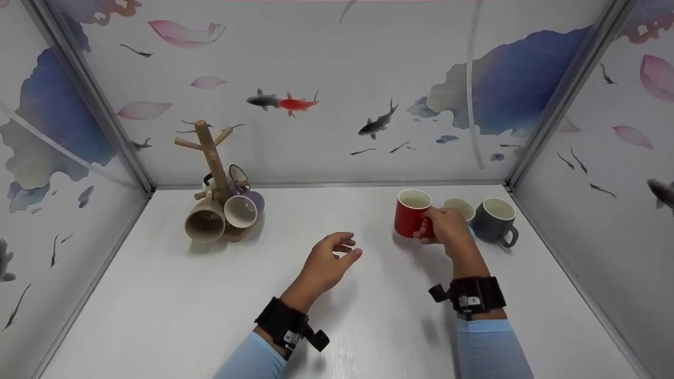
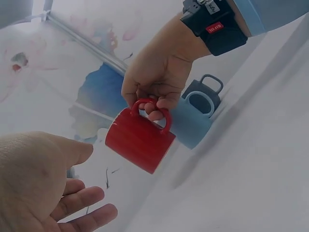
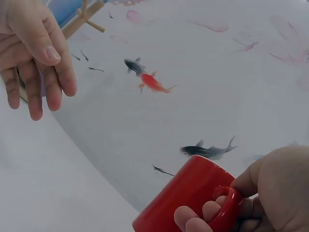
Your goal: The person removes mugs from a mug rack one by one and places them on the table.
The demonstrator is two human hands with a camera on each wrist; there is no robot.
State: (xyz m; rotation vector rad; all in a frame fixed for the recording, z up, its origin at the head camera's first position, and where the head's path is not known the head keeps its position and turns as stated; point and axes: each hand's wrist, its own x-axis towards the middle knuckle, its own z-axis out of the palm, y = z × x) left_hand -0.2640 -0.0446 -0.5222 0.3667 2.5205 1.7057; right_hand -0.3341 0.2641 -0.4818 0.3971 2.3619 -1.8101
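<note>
A red mug (image 1: 408, 217) with a pale inside stands upright on the right side of the table. My right hand (image 1: 447, 226) grips it by the handle, with fingers hooked through the loop in the right wrist view. Whether the mug's base touches the table is hard to tell. Close behind that hand are a light blue mug (image 2: 190, 123) and a dark grey mug (image 1: 492, 221). My left hand (image 1: 329, 260) hovers over the middle of the table, its fingers loosely bent and holding nothing.
A wooden mug tree (image 1: 210, 152) at the back left has a brown mug (image 1: 204, 223) and a purple mug (image 1: 255, 202) hanging low on its pegs. White panels (image 1: 316, 147) printed with fish and petals border the white table (image 1: 184, 310) at the back and sides.
</note>
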